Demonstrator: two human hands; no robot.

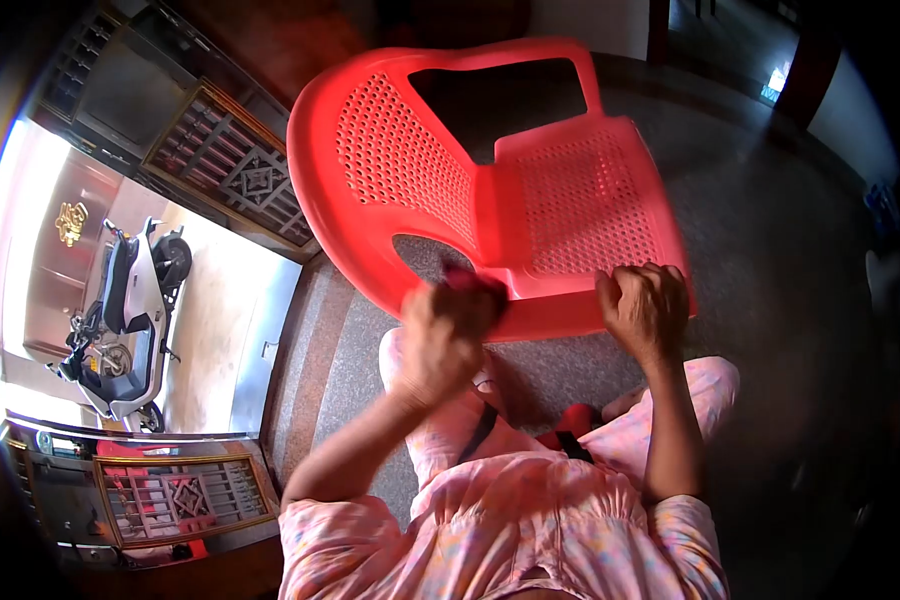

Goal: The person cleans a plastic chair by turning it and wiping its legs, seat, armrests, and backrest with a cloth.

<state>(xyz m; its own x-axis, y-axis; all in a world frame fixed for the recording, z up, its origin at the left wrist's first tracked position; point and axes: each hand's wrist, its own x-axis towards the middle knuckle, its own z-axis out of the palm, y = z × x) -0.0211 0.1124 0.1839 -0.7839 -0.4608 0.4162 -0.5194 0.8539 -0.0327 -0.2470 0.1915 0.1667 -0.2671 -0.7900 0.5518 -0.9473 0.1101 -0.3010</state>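
Observation:
A red plastic armchair (580, 200) stands in front of me, turned sideways with its perforated backrest on the left and its seat on the right. My left hand (438, 335) is closed on a dark maroon item (477, 290) at the rear part of the near armrest. Motion blurs this item, which looks soft like a cloth, but I cannot make out its kind. Toward the front end of the same armrest, my right hand (645, 308) has its fingers wrapped over the rim.
Grey speckled floor (355, 345) surrounds the chair. On the left, a doorway with patterned grille doors (235, 165) opens onto a bright area where a scooter (135, 315) is parked. My knees, in pink patterned clothing (530, 500), are just below the chair.

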